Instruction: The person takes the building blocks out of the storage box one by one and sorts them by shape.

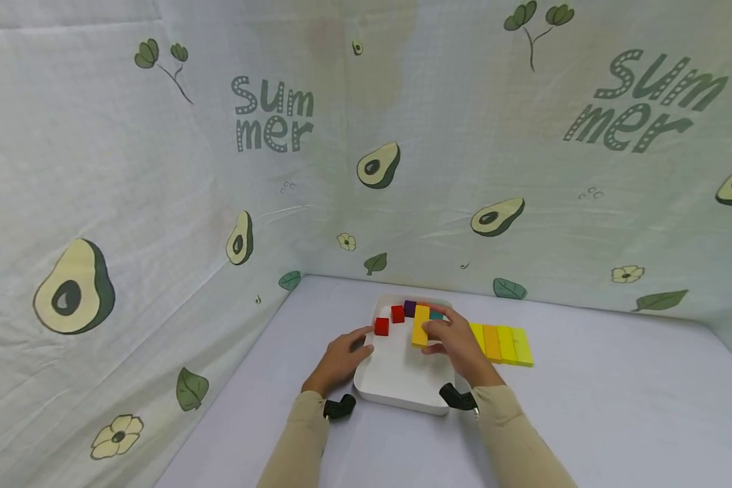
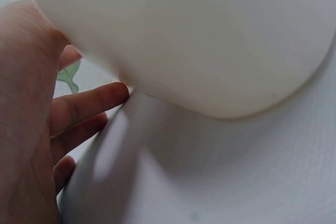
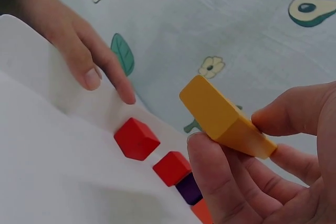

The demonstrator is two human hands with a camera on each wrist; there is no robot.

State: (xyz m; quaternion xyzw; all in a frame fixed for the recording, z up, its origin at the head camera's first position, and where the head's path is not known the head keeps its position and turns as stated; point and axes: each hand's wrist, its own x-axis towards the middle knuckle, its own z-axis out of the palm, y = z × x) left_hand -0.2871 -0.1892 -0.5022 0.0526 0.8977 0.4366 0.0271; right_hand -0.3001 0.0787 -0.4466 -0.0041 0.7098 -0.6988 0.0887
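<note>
My right hand holds a yellow-orange rectangular block above the white tray, pinched between thumb and fingers. In the right wrist view the block is tilted, one narrow end toward the camera. My left hand rests at the tray's left rim, its thumb and index finger fairly straight. Seen from the left wrist, fingertips touch the tray's edge. Inside the tray, two red cubes sit near that hand, with a purple cube farther back. An orange piece and a teal piece are partly hidden.
Right of the tray, several yellow and orange blocks lie side by side on the white table. Behind and to the left hangs a printed cloth with avocados and leaves. Each wrist wears a black device.
</note>
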